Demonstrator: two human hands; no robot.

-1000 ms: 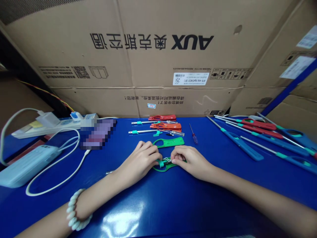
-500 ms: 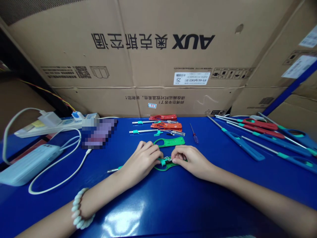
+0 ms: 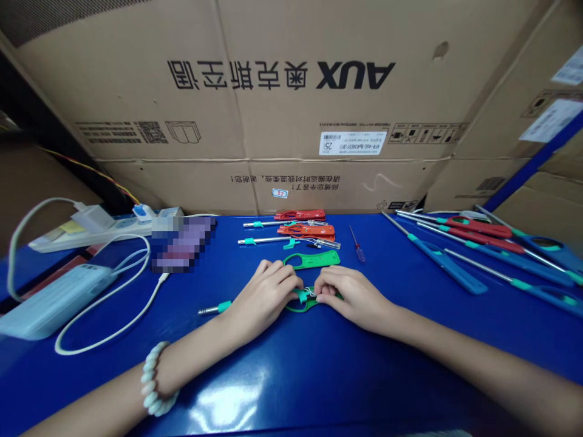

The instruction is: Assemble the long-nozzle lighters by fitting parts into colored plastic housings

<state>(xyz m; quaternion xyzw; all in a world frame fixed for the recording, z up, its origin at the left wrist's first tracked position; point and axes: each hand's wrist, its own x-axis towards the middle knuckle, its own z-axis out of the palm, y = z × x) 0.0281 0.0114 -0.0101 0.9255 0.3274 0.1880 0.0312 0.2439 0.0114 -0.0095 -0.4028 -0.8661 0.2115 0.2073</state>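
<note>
Though tight — green casing edge (image 3: 308, 308) between fingers (image 3: 289, 283).

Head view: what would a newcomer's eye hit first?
Probably the cardboard across the back, with big upside-down AUX lettering. Then, at centre, the left hand and right hand close together at a green casing. At right, red- and blue-handled lighters lie on the blue table.

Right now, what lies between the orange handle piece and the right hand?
The head view shows a clear tube, then the farther green handle piece, before the right hand.
</note>
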